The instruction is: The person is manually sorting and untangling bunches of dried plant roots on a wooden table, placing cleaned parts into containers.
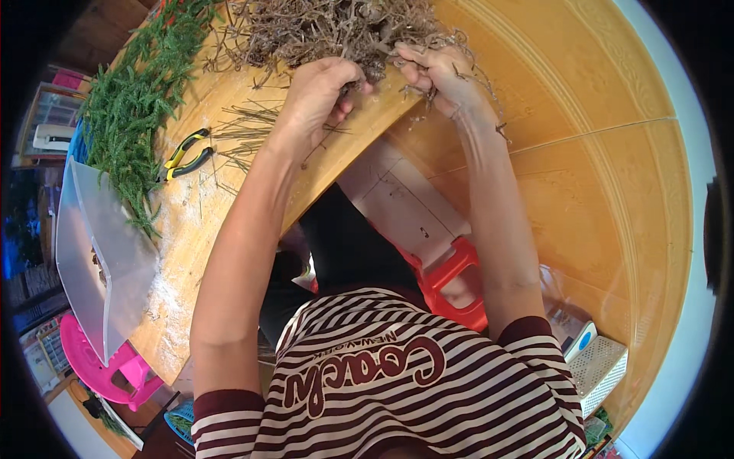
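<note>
A tangled heap of brown, dry-looking twigs [321, 30] lies at the far edge of the wooden table [180, 252]. My left hand [325, 96] is at the near side of the heap, its fingers curled inward; what they hold, if anything, is hidden. To its right, my right hand [440, 73] pinches a thin brown twig [497, 103] between thumb and fingers at the heap's right edge. Left of my left forearm, several thin dark wire stems [248, 122] are spread on the table. Beside them are pliers [186, 154] with yellow and black handles.
Green artificial pine branches [134, 115] line the table's left side. Near them stands a translucent plastic bin [115, 260]. A pink plastic stool [103, 363] is at the lower left. Below the table edge is a red stool [459, 287]; a white perforated basket [600, 375] sits at right.
</note>
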{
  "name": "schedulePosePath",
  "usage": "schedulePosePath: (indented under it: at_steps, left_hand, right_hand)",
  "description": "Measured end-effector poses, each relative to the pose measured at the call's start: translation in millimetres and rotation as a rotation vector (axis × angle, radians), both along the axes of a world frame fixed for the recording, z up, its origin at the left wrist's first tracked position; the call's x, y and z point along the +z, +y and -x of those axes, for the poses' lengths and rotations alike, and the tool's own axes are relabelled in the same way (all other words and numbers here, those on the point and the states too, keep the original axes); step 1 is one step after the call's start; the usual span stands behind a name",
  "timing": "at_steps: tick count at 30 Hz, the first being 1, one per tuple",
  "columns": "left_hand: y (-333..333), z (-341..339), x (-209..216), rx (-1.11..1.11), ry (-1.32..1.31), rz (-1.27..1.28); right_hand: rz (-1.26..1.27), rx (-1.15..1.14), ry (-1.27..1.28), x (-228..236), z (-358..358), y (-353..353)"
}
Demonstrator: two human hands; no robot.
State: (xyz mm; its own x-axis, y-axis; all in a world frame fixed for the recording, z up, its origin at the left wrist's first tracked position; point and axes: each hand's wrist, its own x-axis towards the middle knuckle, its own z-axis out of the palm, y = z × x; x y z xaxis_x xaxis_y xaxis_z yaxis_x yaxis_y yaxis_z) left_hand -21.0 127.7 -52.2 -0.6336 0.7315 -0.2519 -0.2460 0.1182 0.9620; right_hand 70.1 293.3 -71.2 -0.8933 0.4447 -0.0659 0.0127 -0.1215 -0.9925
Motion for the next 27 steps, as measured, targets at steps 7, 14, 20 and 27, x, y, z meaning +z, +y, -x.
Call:
schedulePosePath:
  at_steps: [7, 14, 20, 27]
  left_hand:
    - [6, -22, 0, -0.05, 0.027, 0.009]
    - [1, -16, -3, 0.085, 0.071, 0.098]
    - [5, -13, -7, 0.158, -0.024, -0.001]
    - [9, -4, -8, 0.097, -0.309, -0.194]
  right_hand:
    - [-0.076, -0.003, -0.183, 14, 10, -26]
    - [0.107, -0.163, -0.138, 16, 9, -14]
    - [0.184, 0.14, -0.115, 12, 4, 4]
    - [0.221, 0.097, -0.125, 20, 4, -5]
